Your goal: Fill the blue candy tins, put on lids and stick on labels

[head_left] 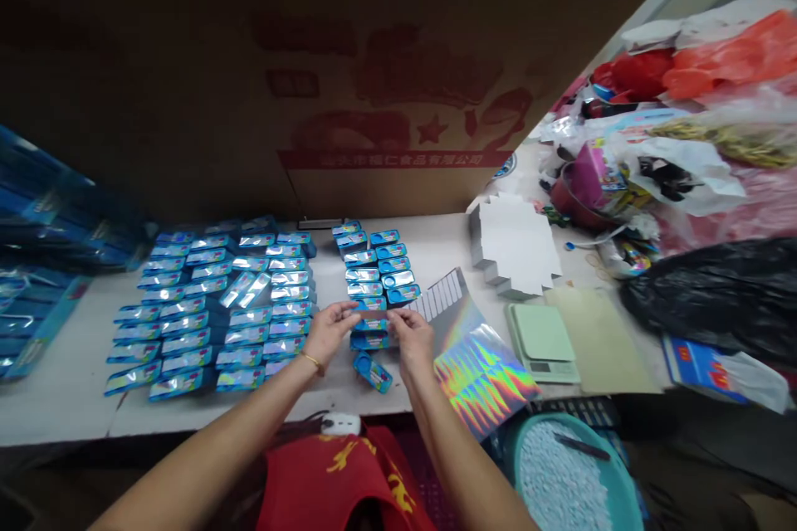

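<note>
My left hand [328, 333] pinches one end of a small dark strip [374, 314], likely a sticker, and my right hand [413, 337] holds its other end. The strip is stretched level over the near part of a double column of small blue boxes [362, 275]. Just below my hands, one blue box [372, 372] lies askew, apart from the column. Beside my right hand rests a sheet of shiny rainbow stickers [482, 373], with a grey sheet bearing pale strips [445, 299] behind it.
Rows of blue boxes [187, 340] fill the table's left side. To the right are a stack of white die-cut cards [516, 245], a pale green scale [543, 340] and bags [716, 290]. A teal basin [632, 498] holds small white pieces. A large carton [374, 191] stands behind.
</note>
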The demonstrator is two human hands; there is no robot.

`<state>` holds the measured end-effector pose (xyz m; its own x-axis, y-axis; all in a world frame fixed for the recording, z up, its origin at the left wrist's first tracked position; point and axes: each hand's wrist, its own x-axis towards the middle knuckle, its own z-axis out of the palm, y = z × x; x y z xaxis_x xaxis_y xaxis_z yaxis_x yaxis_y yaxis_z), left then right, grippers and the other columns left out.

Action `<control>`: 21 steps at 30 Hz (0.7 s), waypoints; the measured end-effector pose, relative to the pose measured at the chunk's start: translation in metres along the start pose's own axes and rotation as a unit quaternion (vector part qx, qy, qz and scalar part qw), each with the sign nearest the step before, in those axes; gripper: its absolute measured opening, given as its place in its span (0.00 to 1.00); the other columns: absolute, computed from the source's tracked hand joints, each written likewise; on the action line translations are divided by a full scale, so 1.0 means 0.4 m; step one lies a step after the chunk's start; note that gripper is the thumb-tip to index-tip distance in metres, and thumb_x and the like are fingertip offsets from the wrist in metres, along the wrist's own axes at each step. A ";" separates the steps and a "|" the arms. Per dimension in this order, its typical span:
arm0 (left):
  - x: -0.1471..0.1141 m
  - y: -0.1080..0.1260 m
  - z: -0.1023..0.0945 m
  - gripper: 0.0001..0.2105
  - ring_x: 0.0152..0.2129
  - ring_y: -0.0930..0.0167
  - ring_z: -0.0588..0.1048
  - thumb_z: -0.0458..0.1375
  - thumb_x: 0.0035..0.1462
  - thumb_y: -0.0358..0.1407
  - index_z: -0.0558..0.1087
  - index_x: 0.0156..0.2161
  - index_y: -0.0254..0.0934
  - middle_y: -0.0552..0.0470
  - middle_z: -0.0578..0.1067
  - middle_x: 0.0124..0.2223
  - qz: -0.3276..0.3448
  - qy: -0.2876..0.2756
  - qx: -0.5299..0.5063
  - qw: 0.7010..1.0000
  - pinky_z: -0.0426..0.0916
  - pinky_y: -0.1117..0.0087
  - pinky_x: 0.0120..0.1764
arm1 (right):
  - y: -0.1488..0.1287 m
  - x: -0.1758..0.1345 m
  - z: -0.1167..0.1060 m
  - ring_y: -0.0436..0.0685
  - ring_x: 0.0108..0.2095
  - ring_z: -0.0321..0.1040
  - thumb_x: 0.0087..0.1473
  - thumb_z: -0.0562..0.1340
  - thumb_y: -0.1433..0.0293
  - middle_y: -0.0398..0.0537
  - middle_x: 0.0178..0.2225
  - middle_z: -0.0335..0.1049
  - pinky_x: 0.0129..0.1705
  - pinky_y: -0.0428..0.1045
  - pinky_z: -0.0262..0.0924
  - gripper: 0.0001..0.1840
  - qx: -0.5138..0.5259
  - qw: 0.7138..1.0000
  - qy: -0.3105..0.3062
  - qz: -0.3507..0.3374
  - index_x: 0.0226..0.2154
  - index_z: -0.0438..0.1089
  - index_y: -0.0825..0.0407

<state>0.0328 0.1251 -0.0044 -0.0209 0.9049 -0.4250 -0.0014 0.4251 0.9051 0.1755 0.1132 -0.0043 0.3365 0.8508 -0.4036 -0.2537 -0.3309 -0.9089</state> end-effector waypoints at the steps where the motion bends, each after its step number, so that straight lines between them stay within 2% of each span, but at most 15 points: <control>1: 0.003 -0.011 -0.023 0.22 0.23 0.75 0.68 0.61 0.36 0.42 0.69 0.39 0.31 0.55 0.69 0.24 -0.002 0.020 0.009 1.000 0.61 0.75 0.28 | 0.021 -0.002 0.019 0.47 0.22 0.60 0.38 0.62 0.63 0.40 0.20 0.64 0.24 0.43 0.54 0.11 -0.015 1.000 -0.007 -0.015 0.25 0.68 0.55; 5: 0.027 -0.057 -0.069 0.23 0.22 0.76 0.67 0.61 0.35 0.42 0.68 0.38 0.31 0.56 0.68 0.23 -0.006 0.077 0.024 0.997 0.60 0.75 0.27 | 0.079 0.002 0.061 0.51 0.28 0.62 0.43 0.58 0.62 0.43 0.24 0.66 0.32 0.46 0.56 0.11 -0.135 0.986 -0.001 -0.098 0.25 0.68 0.54; 12: 0.100 -0.117 -0.060 0.17 0.22 0.73 0.69 0.58 0.37 0.37 0.68 0.36 0.31 0.56 0.69 0.20 0.013 0.106 0.028 0.994 0.62 0.73 0.28 | 0.083 0.042 0.070 0.53 0.32 0.59 0.48 0.56 0.65 0.45 0.27 0.66 0.36 0.47 0.50 0.09 -0.339 0.911 0.027 -0.234 0.25 0.68 0.53; 16: 0.118 -0.144 -0.057 0.18 0.23 0.71 0.71 0.57 0.39 0.37 0.68 0.38 0.31 0.55 0.70 0.21 0.021 0.112 0.038 0.993 0.63 0.71 0.30 | 0.084 0.059 0.075 0.54 0.34 0.57 0.49 0.56 0.67 0.45 0.29 0.66 0.37 0.48 0.47 0.07 -0.441 0.859 0.026 -0.259 0.26 0.68 0.52; 21: 0.120 -0.155 -0.043 0.19 0.21 0.72 0.70 0.58 0.39 0.39 0.67 0.38 0.31 0.55 0.70 0.21 0.023 0.115 0.054 0.992 0.63 0.72 0.27 | 0.085 0.079 0.064 0.56 0.35 0.55 0.50 0.55 0.67 0.47 0.31 0.65 0.36 0.49 0.44 0.08 -0.541 0.799 0.024 -0.263 0.30 0.68 0.51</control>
<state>0.0145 0.1417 -0.0806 -0.2451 0.9004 -0.3595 0.1118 0.3946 0.9120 0.1542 0.1392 -0.0454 0.1792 0.9802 0.0839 0.8572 -0.1137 -0.5023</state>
